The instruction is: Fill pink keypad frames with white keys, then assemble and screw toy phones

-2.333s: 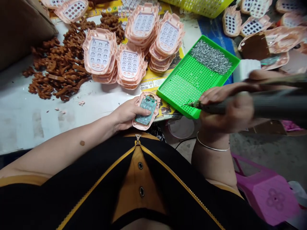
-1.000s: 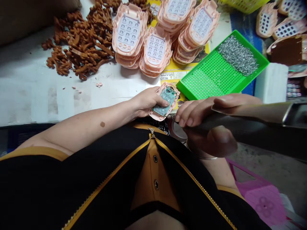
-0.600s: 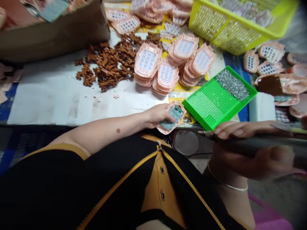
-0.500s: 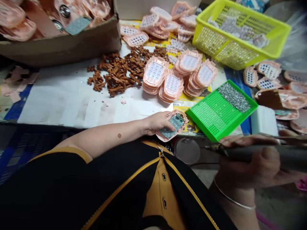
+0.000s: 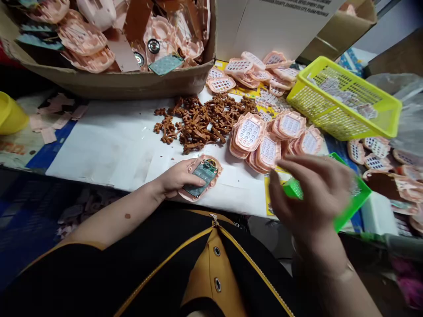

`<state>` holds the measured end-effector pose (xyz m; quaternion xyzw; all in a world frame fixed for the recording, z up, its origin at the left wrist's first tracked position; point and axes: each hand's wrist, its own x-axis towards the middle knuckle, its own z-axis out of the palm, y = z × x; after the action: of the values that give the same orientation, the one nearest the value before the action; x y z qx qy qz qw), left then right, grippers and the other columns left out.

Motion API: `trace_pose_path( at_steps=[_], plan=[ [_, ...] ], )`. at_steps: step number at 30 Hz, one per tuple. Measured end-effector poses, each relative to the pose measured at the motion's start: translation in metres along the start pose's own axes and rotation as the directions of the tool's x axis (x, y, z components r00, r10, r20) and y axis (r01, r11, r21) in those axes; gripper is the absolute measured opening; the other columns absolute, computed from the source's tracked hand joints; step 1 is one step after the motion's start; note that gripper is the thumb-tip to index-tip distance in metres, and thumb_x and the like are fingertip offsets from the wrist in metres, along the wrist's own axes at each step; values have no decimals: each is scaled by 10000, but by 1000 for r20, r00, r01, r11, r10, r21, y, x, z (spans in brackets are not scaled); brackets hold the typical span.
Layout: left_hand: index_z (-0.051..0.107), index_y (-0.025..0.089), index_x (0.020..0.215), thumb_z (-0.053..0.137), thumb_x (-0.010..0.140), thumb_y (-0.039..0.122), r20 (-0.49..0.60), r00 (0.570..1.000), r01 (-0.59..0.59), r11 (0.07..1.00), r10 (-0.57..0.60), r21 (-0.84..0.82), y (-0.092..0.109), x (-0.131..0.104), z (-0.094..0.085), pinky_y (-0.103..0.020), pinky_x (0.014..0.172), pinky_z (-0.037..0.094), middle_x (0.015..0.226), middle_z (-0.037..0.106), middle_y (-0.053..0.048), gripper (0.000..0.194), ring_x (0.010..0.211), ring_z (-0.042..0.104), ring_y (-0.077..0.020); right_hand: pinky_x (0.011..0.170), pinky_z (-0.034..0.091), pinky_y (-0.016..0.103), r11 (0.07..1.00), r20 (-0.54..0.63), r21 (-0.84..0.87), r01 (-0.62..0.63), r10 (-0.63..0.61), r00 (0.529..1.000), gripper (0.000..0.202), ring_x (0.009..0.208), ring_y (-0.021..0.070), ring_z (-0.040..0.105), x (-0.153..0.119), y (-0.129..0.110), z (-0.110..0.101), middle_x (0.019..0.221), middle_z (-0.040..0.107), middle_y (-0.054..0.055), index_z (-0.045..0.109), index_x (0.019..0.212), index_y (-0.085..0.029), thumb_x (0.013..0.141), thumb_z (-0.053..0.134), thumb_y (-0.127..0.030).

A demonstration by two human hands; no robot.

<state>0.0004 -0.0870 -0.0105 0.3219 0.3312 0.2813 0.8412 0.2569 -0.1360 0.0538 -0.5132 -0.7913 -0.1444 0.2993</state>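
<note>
White work surface (image 5: 102, 141), yellow printed sheets showing along its right part. Open cardboard box (image 5: 142, 86) at the far left, heaped with pink shell parts, brown pieces and small boards; a white carton (image 5: 264, 31) rises behind the far edge.

Left hand (image 5: 176, 179): closed on a pink shell (image 5: 214, 181), thumb pressed onto the green circuit board (image 5: 205, 171) seated inside it. Shell is tilted, close to the front edge of the surface, left of the keypad stacks; contact with the surface cannot be told.

Right hand (image 5: 313, 189): fingers spread apart, thumb clear of them, outline blurred. It is in front of a green tray (image 5: 358, 199) near the front edge, right part, and hides much of it.

Surface, middle: pile of brown parts (image 5: 206, 121); just right of it, stacks of pink shells with white keypads (image 5: 268, 152). Far edge: loose heap of pink shells (image 5: 247, 72), then a yellow basket (image 5: 306, 103) holding small pale pieces. Left part of the surface: flat pink pieces (image 5: 49, 134) and a yellow container (image 5: 11, 115). Right of the tray: a white block (image 5: 380, 213)
</note>
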Motion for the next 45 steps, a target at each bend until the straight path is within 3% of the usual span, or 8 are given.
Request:
trace_pose_path(
  at_steps=[10, 15, 23, 26, 32, 36, 41, 45],
  plan=[
    [610, 174, 1145, 794, 672, 124, 72, 990, -105, 982, 117, -158, 5, -12, -35, -276, 640, 545, 875, 745, -79, 510, 719, 695, -183, 916, 389, 419, 982, 586, -21, 187, -139, 799, 294, 1050, 293, 608, 96, -58, 121, 1163, 715, 176, 677, 1147, -135, 984, 440, -196],
    [632, 157, 1123, 808, 678, 143, 63, 991, -105, 985, 115, -136, 7, -14, -37, -254, 610, 549, 863, 739, -77, 480, 703, 689, -169, 1100, 373, 460, 981, 495, 176, 81, -160, 854, 431, 1384, 270, 499, 87, -30, 111, 1465, 596, 131, 577, 1383, -166, 964, 479, -157],
    [645, 125, 1103, 775, 634, 82, -73, 988, -147, 964, 134, -220, 6, -11, -28, -342, 711, 594, 869, 747, -90, 488, 765, 720, -207, 862, 572, 401, 880, 234, 451, -152, 48, 971, 197, 956, 221, 721, 44, -7, 60, 1029, 773, 91, 723, 1080, -241, 936, 598, -292],
    [658, 116, 1067, 767, 620, 73, -92, 986, -156, 963, 139, -220, 3, -10, -20, -337, 720, 580, 857, 747, -83, 462, 759, 719, -209, 800, 592, 356, 722, 390, 601, -343, 110, 914, 207, 867, 189, 729, 21, -22, 61, 966, 776, 79, 714, 1067, -225, 927, 635, -356],
    [666, 145, 1077, 789, 611, 79, -154, 952, -288, 943, 264, -167, -4, -13, 0, -328, 796, 574, 939, 750, -52, 486, 821, 711, -182, 637, 575, 293, 221, 791, 593, -774, 21, 612, 532, 746, 167, 701, -10, -55, 85, 910, 747, 55, 610, 1159, -196, 783, 767, -537],
    [675, 127, 1020, 783, 584, 72, -237, 940, -300, 927, 247, -226, -7, -12, 13, -325, 855, 573, 909, 752, -42, 452, 834, 718, -174, 627, 558, 275, -19, 775, 632, -775, -8, 632, 512, 731, 143, 654, -16, -76, 97, 926, 694, 14, 572, 1076, -228, 746, 785, -556],
    [676, 142, 1102, 773, 608, 65, -212, 954, -265, 928, 213, -262, -8, -11, 17, -355, 836, 593, 914, 769, -50, 509, 836, 738, -205, 684, 569, 280, -6, 764, 644, -765, -33, 644, 481, 723, 133, 648, -18, -74, 93, 859, 681, -10, 570, 1043, -227, 745, 788, -535],
    [716, 112, 1032, 787, 621, 84, -204, 963, -218, 955, 177, -201, -4, -12, 10, -346, 791, 605, 903, 771, -73, 418, 808, 740, -211, 703, 582, 309, 209, 762, 636, -743, -21, 647, 483, 757, 161, 695, -23, -45, 69, 886, 743, 27, 638, 1136, -208, 768, 785, -485]
  ],
)
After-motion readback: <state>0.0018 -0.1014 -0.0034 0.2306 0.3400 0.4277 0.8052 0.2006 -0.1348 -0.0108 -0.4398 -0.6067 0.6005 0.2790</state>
